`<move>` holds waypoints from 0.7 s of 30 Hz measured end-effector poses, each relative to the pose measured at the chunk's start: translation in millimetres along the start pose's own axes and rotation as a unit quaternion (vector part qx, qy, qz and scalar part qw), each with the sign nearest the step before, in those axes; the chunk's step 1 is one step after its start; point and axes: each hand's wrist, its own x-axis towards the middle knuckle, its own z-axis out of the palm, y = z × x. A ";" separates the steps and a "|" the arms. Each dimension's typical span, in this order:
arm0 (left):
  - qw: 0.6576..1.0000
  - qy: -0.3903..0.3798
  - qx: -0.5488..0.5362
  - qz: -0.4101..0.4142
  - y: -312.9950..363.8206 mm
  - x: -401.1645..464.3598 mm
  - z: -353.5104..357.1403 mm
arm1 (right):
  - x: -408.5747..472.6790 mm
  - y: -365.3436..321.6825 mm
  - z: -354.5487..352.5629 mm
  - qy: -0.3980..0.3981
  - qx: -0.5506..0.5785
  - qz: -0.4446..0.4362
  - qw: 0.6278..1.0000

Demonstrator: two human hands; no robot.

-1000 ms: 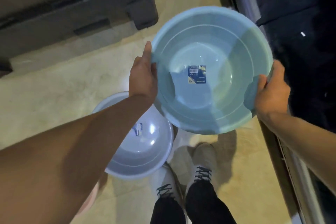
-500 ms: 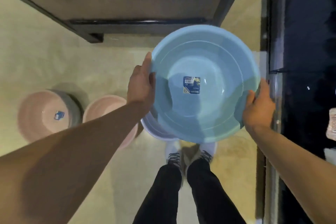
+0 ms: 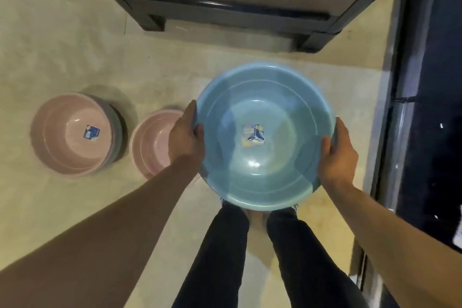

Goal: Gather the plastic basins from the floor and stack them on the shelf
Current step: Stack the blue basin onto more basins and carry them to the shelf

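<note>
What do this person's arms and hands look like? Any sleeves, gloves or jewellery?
Both forearms are bare as far as the picture shows: no sleeves reach into view. The left hand and right hand wear no gloves, and no rings, watch or bracelet show. Lower down, the person wears dark trousers; the shoes are mostly hidden.

1. Blue basin [image 3: 265,157]: light blue plastic, with a blue, white and yellow label [image 3: 253,136] at its centre.
2. Pink basin stack [image 3: 72,132]: pale pink, blue-and-white sticker [image 3: 91,132]; grey rim beneath.
3. Single pink basin [image 3: 152,142]: pale pink.
4. Floor [image 3: 75,40]: mottled beige.
5. Shelf [image 3: 237,12]: black frame.
6. Trousers [image 3: 225,257]: black.
</note>
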 end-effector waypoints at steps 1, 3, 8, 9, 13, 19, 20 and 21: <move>1.000 0.003 -0.008 -0.009 -13.6 8.4 9.7 | 2.6 8.6 13.1 0.000 0.001 -0.002 1.000; 1.000 -0.010 -0.013 -0.002 -36.6 28.7 31.6 | 13.7 27.1 40.0 -0.004 0.007 -0.004 1.000; 1.000 -0.026 -0.003 0.010 -101.5 71.3 103.6 | 49.6 95.5 102.3 -0.039 0.005 0.030 0.999; 0.999 -0.032 0.003 0.018 -113.0 81.0 118.4 | 58.0 106.9 114.6 -0.044 0.000 0.031 0.999; 0.998 -0.045 0.046 0.023 -149.0 105.6 168.7 | 85.7 145.1 154.4 -0.037 -0.035 0.037 0.998; 0.988 -0.069 0.139 0.027 -175.0 108.2 197.4 | 102.7 179.5 182.1 -0.102 -0.143 0.052 0.983; 0.988 -0.070 0.136 0.032 -178.2 109.3 201.5 | 106.0 181.9 185.6 -0.112 -0.130 0.046 0.984; 0.989 -0.066 0.127 0.038 -180.9 111.0 205.8 | 109.9 183.8 189.6 -0.115 -0.113 0.033 0.986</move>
